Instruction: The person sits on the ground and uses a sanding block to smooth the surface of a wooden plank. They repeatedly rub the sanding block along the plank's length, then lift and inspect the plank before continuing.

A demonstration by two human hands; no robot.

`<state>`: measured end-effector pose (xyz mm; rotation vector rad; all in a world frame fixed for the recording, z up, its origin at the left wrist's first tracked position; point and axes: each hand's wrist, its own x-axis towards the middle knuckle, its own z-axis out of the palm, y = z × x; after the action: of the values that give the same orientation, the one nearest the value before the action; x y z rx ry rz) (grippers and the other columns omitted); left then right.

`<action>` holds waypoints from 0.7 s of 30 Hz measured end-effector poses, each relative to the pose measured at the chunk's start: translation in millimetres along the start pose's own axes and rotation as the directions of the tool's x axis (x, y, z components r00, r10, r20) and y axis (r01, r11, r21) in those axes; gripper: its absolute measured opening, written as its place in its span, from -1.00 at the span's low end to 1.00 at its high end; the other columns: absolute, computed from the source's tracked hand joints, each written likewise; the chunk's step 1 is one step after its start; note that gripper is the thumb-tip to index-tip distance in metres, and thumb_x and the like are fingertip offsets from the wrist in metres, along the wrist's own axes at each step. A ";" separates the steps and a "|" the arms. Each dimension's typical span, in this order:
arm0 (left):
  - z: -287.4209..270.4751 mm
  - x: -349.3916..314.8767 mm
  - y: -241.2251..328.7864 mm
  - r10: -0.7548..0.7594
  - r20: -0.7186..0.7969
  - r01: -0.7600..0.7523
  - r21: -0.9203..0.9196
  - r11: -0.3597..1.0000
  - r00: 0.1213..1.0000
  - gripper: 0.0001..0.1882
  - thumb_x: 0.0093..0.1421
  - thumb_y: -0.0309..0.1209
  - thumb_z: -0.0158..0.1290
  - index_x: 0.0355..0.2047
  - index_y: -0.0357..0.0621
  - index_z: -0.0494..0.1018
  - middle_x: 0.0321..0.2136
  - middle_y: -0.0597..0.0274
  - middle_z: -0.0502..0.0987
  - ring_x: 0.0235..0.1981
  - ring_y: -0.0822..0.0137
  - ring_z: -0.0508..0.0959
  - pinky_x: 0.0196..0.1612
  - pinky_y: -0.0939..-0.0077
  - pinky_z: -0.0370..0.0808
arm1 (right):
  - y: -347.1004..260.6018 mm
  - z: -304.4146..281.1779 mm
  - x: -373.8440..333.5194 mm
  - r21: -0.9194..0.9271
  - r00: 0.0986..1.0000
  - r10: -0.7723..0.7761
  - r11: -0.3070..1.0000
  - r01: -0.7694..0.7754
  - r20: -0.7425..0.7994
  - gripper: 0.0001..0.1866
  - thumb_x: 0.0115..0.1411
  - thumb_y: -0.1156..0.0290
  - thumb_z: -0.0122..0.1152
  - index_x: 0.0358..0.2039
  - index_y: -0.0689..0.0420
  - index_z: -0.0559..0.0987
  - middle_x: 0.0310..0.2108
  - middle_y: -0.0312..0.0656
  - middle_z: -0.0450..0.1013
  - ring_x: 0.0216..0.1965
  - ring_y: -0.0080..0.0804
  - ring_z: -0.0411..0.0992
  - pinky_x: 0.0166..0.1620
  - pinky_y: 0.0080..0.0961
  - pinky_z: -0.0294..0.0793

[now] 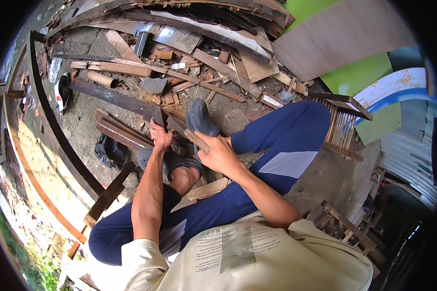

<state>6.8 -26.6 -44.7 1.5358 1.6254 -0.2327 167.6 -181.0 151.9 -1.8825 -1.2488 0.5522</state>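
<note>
1. Bare dirt ground [90, 109] fills the upper left and centre of the head view, littered with broken wood scraps [189, 63], splintered planks and a grey stone [154, 85]; a dark curved metal band [48, 116] sweeps down the left side
2. At upper right you have a large pale plywood sheet [344, 36] leaning over green panels, and a slatted wooden rack [342, 126] stands just beside your knee at centre right
3. You sit low with legs in blue trousers [286, 140] bent in front of you, and your dark rubber clogs [201, 119] rest on the pile of dark wooden strips [123, 133] at frame centre
4. Your left hand [160, 137] is closed around the near end of a dark wooden piece [156, 115] just left of centre, fingers curled over it, thumb side up
5. Your right hand [218, 154] sits just right of centre, gripping a short flat wooden stick [195, 140] between thumb and curled fingers; the stick angles up and left toward the other hand
6. Both hands lie near each other, just above your clogs, not touching
7. Below your right wrist, a pale wood offcut [207, 189] lies against your trouser leg
</note>
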 end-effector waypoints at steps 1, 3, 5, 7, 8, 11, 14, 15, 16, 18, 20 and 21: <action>-0.4 1.2 -2.0 -0.032 0.004 0.032 -0.009 0.999 0.999 0.35 0.03 -0.22 0.43 0.50 0.07 -0.43 0.38 -0.29 -0.04 0.41 -0.30 0.05 0.39 -0.21 0.12 | -0.3 -7.8 -8.8 0.016 0.995 0.072 0.997 -0.073 0.065 -0.44 0.13 0.40 0.20 0.19 0.16 0.54 -0.47 0.25 0.56 -0.40 0.14 0.62 -0.26 -0.16 0.64; 1.6 -2.1 -8.2 -0.033 0.009 0.033 -0.006 0.999 0.999 0.36 0.03 -0.22 0.43 0.50 0.07 -0.44 0.38 -0.29 -0.05 0.41 -0.30 0.04 0.40 -0.20 0.11 | -9.1 -27.2 -12.0 0.019 0.960 0.212 0.976 -0.219 0.186 -0.43 0.12 0.41 0.21 0.19 0.17 0.54 -0.43 0.24 0.58 -0.34 0.15 0.63 -0.18 -0.15 0.64; 2.3 -0.3 1.5 -0.002 0.016 0.002 -0.007 1.000 1.000 0.36 0.03 -0.23 0.43 0.50 0.07 -0.45 0.38 -0.29 -0.05 0.41 -0.29 0.03 0.39 -0.18 0.11 | -12.3 -14.9 45.3 0.005 0.879 0.367 0.922 -0.387 0.304 -0.42 0.09 0.43 0.23 0.19 0.18 0.54 -0.38 0.24 0.60 -0.28 0.16 0.63 -0.13 -0.14 0.63; 7.7 -3.0 -2.9 0.030 0.008 -0.030 -0.019 0.999 1.000 0.36 0.01 -0.24 0.43 0.50 0.05 -0.44 0.35 -0.29 0.00 0.39 -0.30 0.08 0.38 -0.16 0.14 | -11.1 10.4 62.9 -0.029 0.824 0.442 0.886 -0.463 0.355 -0.41 0.08 0.44 0.23 0.19 0.19 0.54 -0.36 0.24 0.60 -0.24 0.16 0.63 -0.11 -0.14 0.63; 6.5 5.9 -0.5 0.052 -0.033 -0.053 -0.010 0.999 0.998 0.36 0.01 -0.24 0.43 0.50 0.05 -0.43 0.34 -0.30 0.01 0.38 -0.30 0.10 0.38 -0.16 0.15 | 1.5 26.7 74.6 -0.036 0.852 0.400 0.910 -0.413 0.338 -0.41 0.08 0.44 0.24 0.19 0.20 0.54 -0.36 0.25 0.59 -0.24 0.15 0.63 -0.12 -0.13 0.63; -0.5 -0.1 -3.6 0.017 -0.015 -0.017 -0.019 1.000 1.000 0.35 0.02 -0.23 0.43 0.50 0.06 -0.42 0.33 -0.30 0.04 0.36 -0.32 0.13 0.36 -0.17 0.17 | -7.5 7.6 25.6 -0.022 0.892 0.332 0.940 -0.342 0.306 -0.41 0.10 0.42 0.22 0.21 0.20 0.52 -0.40 0.27 0.57 -0.23 0.12 0.64 -0.15 -0.14 0.63; 1.9 -0.7 -6.4 -0.004 -0.027 0.004 -0.001 1.000 1.000 0.34 0.03 -0.23 0.42 0.50 0.07 -0.42 0.33 -0.31 0.04 0.36 -0.32 0.12 0.36 -0.18 0.18 | -8.2 -19.7 -2.3 0.015 0.936 0.258 0.963 -0.269 0.241 -0.40 0.11 0.41 0.22 0.22 0.20 0.50 -0.44 0.30 0.54 -0.27 0.10 0.64 -0.20 -0.15 0.62; 2.5 -2.2 0.0 -0.021 -0.008 0.021 0.012 1.000 1.000 0.34 0.04 -0.23 0.42 0.50 0.05 -0.42 0.33 -0.32 0.04 0.36 -0.31 0.12 0.36 -0.17 0.18 | -0.2 -12.5 5.4 0.025 0.933 0.266 0.960 -0.280 0.241 -0.40 0.12 0.41 0.22 0.22 0.20 0.50 -0.45 0.30 0.53 -0.30 0.10 0.64 -0.22 -0.15 0.61; -0.1 0.5 5.9 -0.008 -0.007 0.008 0.004 1.000 1.000 0.34 0.04 -0.23 0.42 0.50 0.05 -0.42 0.33 -0.32 0.04 0.37 -0.31 0.12 0.36 -0.17 0.19 | 5.5 -5.7 15.0 0.035 0.931 0.269 0.958 -0.286 0.245 -0.40 0.12 0.41 0.23 0.23 0.20 0.50 -0.45 0.30 0.52 -0.33 0.10 0.63 -0.24 -0.15 0.61; -2.8 3.8 7.1 0.012 -0.003 -0.012 0.001 1.000 1.000 0.34 0.04 -0.24 0.42 0.50 0.05 -0.43 0.34 -0.32 0.03 0.37 -0.30 0.11 0.36 -0.16 0.19 | 12.9 30.4 64.3 0.059 0.883 0.335 0.926 -0.374 0.329 -0.40 0.12 0.43 0.24 0.22 0.21 0.50 -0.46 0.30 0.52 -0.39 0.11 0.61 -0.26 -0.15 0.59; -0.8 2.6 -0.7 0.034 -0.018 -0.034 -0.001 0.999 0.999 0.33 0.05 -0.24 0.42 0.50 0.05 -0.43 0.34 -0.33 0.03 0.38 -0.31 0.10 0.37 -0.15 0.18 | 6.1 24.2 57.0 0.042 0.876 0.369 0.915 -0.400 0.310 -0.40 0.12 0.44 0.24 0.22 0.23 0.49 -0.48 0.29 0.50 -0.45 0.10 0.59 -0.28 -0.13 0.58; 1.4 -4.4 -6.5 0.013 0.002 -0.013 0.007 1.000 1.000 0.34 0.05 -0.24 0.42 0.50 0.05 -0.43 0.34 -0.33 0.03 0.38 -0.31 0.10 0.37 -0.15 0.18 | -2.3 19.3 43.4 0.034 0.860 0.401 0.901 -0.433 0.316 -0.40 0.12 0.44 0.24 0.22 0.24 0.49 -0.49 0.29 0.50 -0.49 0.09 0.58 -0.30 -0.13 0.57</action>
<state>1.1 -32.2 -45.3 1.5507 1.6144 -0.2328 170.7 -134.1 145.2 -2.0412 -0.9640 1.1551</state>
